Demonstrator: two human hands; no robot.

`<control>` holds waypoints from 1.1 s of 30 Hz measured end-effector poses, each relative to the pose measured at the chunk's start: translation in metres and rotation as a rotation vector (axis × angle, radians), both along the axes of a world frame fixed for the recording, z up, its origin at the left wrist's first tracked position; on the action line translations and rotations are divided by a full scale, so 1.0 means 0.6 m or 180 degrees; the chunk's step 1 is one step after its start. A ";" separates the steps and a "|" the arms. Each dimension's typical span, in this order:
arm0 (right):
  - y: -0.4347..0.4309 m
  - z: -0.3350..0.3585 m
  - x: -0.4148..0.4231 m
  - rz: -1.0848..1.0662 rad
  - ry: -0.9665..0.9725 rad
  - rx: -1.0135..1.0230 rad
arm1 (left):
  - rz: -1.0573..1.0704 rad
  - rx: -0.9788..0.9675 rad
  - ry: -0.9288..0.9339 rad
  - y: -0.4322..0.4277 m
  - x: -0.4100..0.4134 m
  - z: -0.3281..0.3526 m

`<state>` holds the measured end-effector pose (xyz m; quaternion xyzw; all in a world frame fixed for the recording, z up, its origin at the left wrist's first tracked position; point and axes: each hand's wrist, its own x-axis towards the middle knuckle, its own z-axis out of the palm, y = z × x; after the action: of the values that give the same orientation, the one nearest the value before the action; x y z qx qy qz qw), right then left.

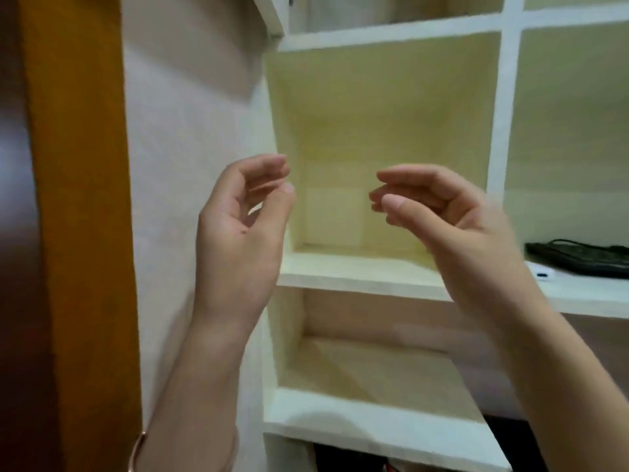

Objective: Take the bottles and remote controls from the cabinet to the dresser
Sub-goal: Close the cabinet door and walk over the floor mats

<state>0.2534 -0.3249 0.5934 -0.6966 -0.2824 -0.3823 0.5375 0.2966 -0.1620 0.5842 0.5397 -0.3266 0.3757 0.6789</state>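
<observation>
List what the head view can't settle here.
- Black object in the right compartment: cut off by the frame edge; remote or not, unclear.
- Small white item beside it: blurred, partly behind the right hand.
- Bottom cabinet shelf: mostly out of frame.
- Dresser: not in view.

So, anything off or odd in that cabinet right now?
Nothing looks damaged or spilled. Both hands, left and right, are empty and half-curled in front of a bare compartment. The only items in view are a dark cabled object and a small white thing one compartment to the right.
</observation>
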 end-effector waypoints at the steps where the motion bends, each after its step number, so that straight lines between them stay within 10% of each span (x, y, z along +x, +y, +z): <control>1: 0.005 0.029 0.003 0.0039 -0.0168 -0.0043 | 0.0066 -0.0026 -0.0052 0.003 0.004 0.023; 16: 0.128 0.341 0.005 -0.0425 -0.1477 -0.0367 | 0.0556 -0.0482 -0.0849 0.021 -0.001 0.262; 33: -0.032 0.358 -0.026 -0.1053 -0.1797 -0.0026 | 0.1440 0.0531 -0.1658 -0.095 0.022 0.271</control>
<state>0.2377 -0.3443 0.8082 -0.6016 -0.3048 -0.6413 0.3658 0.3100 -0.2192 0.7470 0.5380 -0.3905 0.6136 0.4261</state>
